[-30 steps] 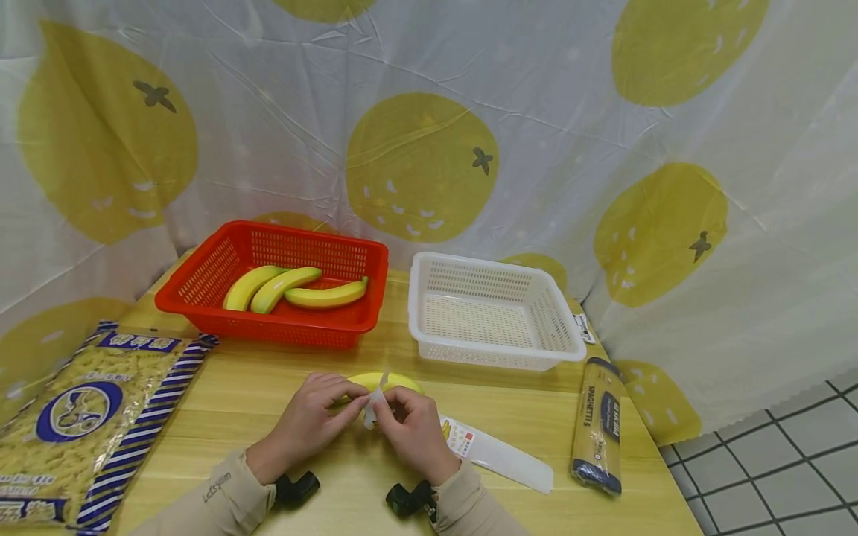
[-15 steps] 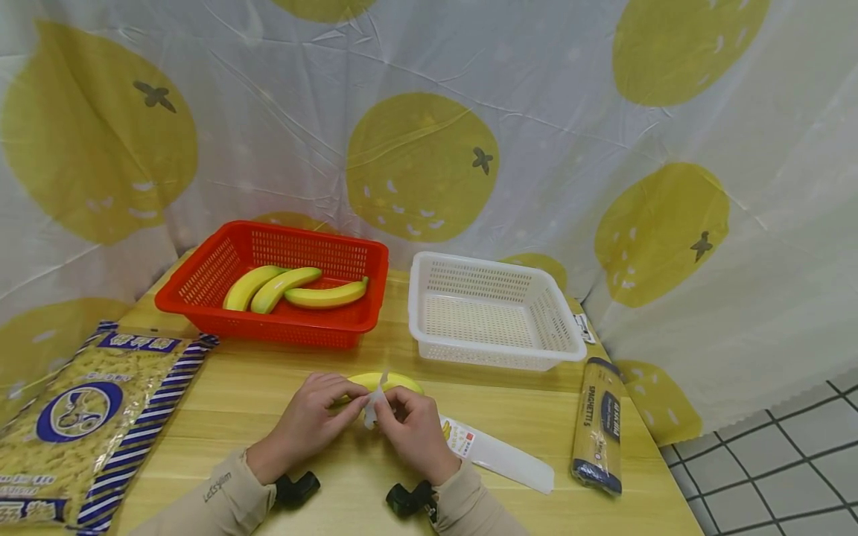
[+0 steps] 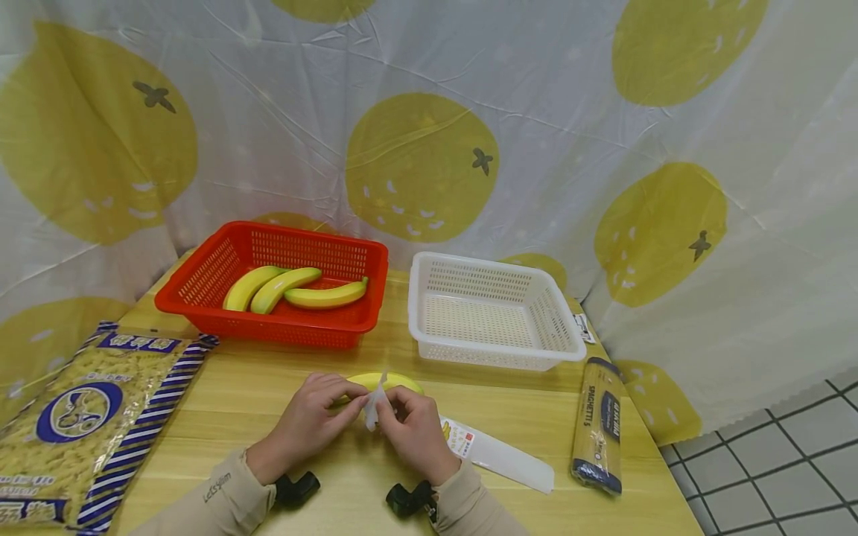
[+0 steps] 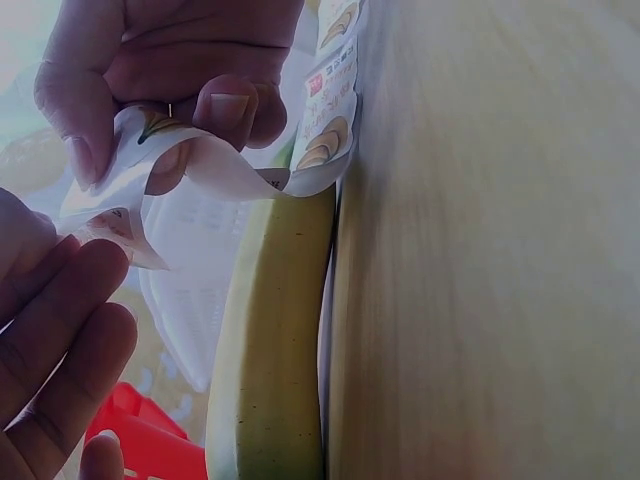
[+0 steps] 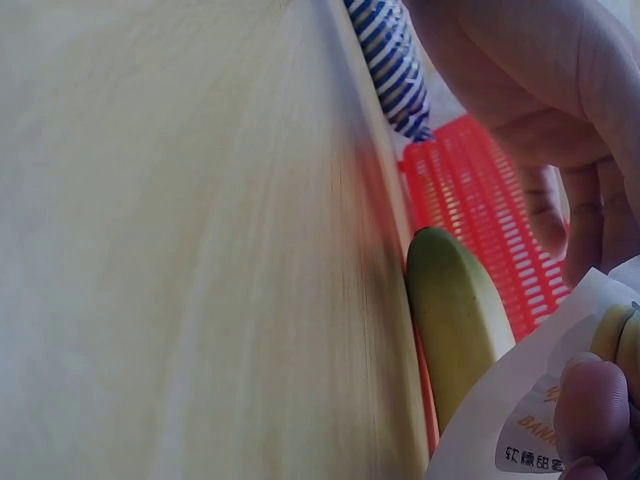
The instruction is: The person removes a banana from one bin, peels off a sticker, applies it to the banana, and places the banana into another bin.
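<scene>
A yellow banana (image 3: 389,382) lies on the wooden table (image 3: 268,387) just beyond my hands. A clear printed plastic bag (image 3: 499,458) lies flat to the right, its mouth lifted in front of the banana. My left hand (image 3: 354,406) pinches one edge of the mouth and my right hand (image 3: 394,406) pinches the other. In the left wrist view the bag mouth (image 4: 220,175) curls between my right hand's fingers (image 4: 225,105) and the left fingers (image 4: 60,320), above the banana (image 4: 275,350). The right wrist view shows the banana tip (image 5: 455,320) and the bag edge (image 5: 535,420).
A red basket (image 3: 201,305) with three bananas (image 3: 295,286) stands at the back left. An empty white basket (image 3: 570,350) stands beside it. A large pasta bag (image 3: 74,417) lies at the left and a spaghetti packet (image 3: 599,424) near the right table edge.
</scene>
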Action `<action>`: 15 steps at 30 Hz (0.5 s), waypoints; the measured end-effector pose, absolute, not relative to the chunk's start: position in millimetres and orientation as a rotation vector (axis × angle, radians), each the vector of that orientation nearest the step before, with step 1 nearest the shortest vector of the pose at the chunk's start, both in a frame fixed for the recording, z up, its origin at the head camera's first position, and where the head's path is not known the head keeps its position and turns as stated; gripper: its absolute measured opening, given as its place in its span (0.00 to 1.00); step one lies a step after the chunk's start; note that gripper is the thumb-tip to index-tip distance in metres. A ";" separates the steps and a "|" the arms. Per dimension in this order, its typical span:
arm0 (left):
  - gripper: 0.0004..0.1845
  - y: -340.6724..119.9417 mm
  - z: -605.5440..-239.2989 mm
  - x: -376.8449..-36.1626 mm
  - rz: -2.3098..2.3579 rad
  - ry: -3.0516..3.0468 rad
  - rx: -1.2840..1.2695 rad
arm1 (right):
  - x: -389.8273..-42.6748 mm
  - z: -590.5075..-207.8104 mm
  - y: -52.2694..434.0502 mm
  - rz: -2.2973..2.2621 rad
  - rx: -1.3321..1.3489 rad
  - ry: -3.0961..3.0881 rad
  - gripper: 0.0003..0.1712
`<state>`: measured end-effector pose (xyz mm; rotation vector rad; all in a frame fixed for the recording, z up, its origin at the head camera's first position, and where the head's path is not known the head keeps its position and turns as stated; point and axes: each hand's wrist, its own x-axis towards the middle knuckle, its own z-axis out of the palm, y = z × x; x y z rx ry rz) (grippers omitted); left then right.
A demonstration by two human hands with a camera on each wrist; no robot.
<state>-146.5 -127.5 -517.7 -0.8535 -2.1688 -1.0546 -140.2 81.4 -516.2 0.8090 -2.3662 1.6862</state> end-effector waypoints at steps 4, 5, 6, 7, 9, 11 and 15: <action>0.12 -127.7 -517.7 -146.0 -1.053 -2.176 -0.847 | -140.4 -516.8 81.3 1.682 0.811 -2.365 0.08; 0.12 -127.7 -517.7 -146.0 -1.054 -2.176 -0.847 | -140.4 -516.8 81.3 1.680 0.813 -2.365 0.08; 0.12 -127.7 -517.8 -146.1 -1.053 -2.175 -0.848 | -140.5 -517.0 81.4 1.679 0.813 -2.366 0.08; 0.12 -127.7 -517.8 -146.1 -1.054 -2.174 -0.848 | -140.5 -517.1 81.4 1.677 0.813 -2.366 0.08; 0.12 -127.7 -517.9 -146.2 -1.056 -2.170 -0.850 | -140.6 -517.1 81.3 1.673 0.811 -2.367 0.08; 0.12 -127.5 -517.6 -146.4 -1.056 -2.165 -0.853 | -141.2 -517.5 80.9 1.669 0.808 -2.369 0.08; 0.14 -127.0 -516.8 -146.8 -1.048 -2.134 -0.869 | -142.1 -517.7 79.7 1.669 0.809 -2.364 0.08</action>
